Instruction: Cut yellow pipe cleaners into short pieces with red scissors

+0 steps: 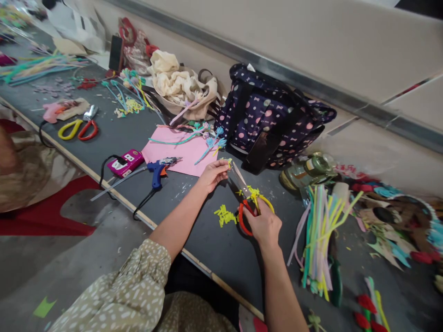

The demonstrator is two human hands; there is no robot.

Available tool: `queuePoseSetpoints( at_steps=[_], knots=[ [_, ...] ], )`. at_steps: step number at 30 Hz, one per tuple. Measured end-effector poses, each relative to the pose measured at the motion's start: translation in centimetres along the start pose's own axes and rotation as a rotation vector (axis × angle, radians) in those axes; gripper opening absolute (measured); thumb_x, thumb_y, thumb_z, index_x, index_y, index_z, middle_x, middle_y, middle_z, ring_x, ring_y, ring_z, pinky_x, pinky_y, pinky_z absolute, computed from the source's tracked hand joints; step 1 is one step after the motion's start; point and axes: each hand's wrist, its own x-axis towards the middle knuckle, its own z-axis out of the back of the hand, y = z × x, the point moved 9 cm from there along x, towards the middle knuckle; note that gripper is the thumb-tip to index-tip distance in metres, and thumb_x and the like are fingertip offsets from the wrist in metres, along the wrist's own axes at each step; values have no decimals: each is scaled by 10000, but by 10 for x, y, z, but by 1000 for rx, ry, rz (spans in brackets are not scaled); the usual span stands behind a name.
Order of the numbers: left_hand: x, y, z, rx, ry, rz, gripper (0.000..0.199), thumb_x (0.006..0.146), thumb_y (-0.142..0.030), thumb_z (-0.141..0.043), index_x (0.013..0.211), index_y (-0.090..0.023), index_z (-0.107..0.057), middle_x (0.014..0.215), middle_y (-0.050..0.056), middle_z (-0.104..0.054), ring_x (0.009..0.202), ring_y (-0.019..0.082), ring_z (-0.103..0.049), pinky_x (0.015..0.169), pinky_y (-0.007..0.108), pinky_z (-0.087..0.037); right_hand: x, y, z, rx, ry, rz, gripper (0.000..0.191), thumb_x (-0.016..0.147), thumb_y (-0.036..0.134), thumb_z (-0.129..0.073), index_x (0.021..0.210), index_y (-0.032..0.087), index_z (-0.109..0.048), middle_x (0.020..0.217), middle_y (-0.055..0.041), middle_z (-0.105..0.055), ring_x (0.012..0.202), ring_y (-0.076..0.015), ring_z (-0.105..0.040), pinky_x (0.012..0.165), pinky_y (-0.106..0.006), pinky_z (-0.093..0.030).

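Note:
My left hand is closed in a pinch on a small yellow-green piece, which looks like cut pipe cleaner. My right hand grips a pair of scissors with one red and one yellow handle loop. The blades point up and left, their tips beside the pinched piece; whether they touch it I cannot tell. Short yellow-green bits lie in a small heap on the dark table below my hands. More bits are scattered under and behind the scissors.
Left of my hands are a blue glue gun, a magenta box and a pink sheet with pipe-cleaner flowers. A patterned bag stands behind. To the right are a glass jar and bundled pipe cleaners. Another person's arm shows at left.

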Motion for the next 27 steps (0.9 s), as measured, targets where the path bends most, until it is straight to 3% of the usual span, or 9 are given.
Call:
queuePoseSetpoints(
  at_steps=[22,27],
  knots=[
    [0,3,7,49,-54,52,214,627,-142,-751,813,-113,-651,718,38,-671,525,57,-542,579,219,-502,-1,-7,-2,26,12,-78,468,750,609,-518,983,215,-619,617,22,-568,546,-131,-505,529,-248,-319],
    [0,-1,8,30,-73,29,181,632,-141,-740,789,-125,-652,736,25,-665,535,51,-535,587,215,-489,-1,-4,-2,38,5,-38,451,754,594,-520,965,211,-630,630,18,-585,550,-128,-512,540,-246,-335]
  ],
)
